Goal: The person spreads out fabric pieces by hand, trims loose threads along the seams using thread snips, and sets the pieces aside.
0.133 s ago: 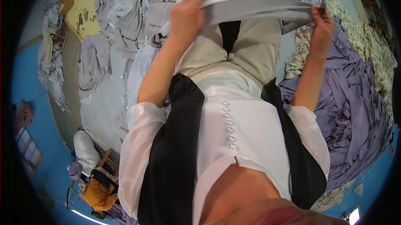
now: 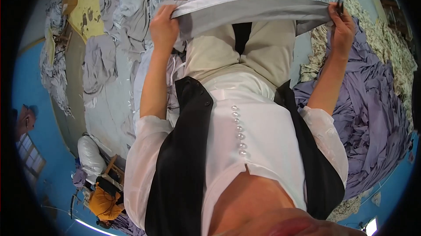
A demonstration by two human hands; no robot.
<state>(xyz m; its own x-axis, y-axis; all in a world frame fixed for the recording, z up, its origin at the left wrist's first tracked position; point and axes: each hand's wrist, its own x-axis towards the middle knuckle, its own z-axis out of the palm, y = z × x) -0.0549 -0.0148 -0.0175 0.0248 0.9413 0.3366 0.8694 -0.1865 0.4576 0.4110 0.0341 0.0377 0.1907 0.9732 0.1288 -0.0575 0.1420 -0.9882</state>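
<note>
1. We see the cloth [image 2: 258, 10] stretched between both hands, across the beige trousers [image 2: 210, 51] at the knees. It is white on its far part, with a grey band along the near side.
2. Left hand [image 2: 164, 27]: we find the fingers clamped on the cloth's left end.
3. Right hand [image 2: 342, 30]: we find thumb and fingers together, pinching the cloth's right end. A small dark thing [image 2: 340, 8] shows at these fingers; we cannot tell what it is.
4. To the right we record a purple heap [image 2: 364, 104], just beside the right forearm, with patterned cloth [image 2: 381, 45] beyond it.
5. To the left we record crumpled grey cloth [image 2: 136, 32] near the left hand; a separate grey piece [image 2: 98, 67] lies farther left.
6. Lower left, well apart from the hands, we see a person in orange [image 2: 104, 203] near a white sack [image 2: 90, 155].
7. We note a black vest [image 2: 180, 166] worn over a white shirt [image 2: 263, 135] with round pearly buttons [image 2: 240, 136].
</note>
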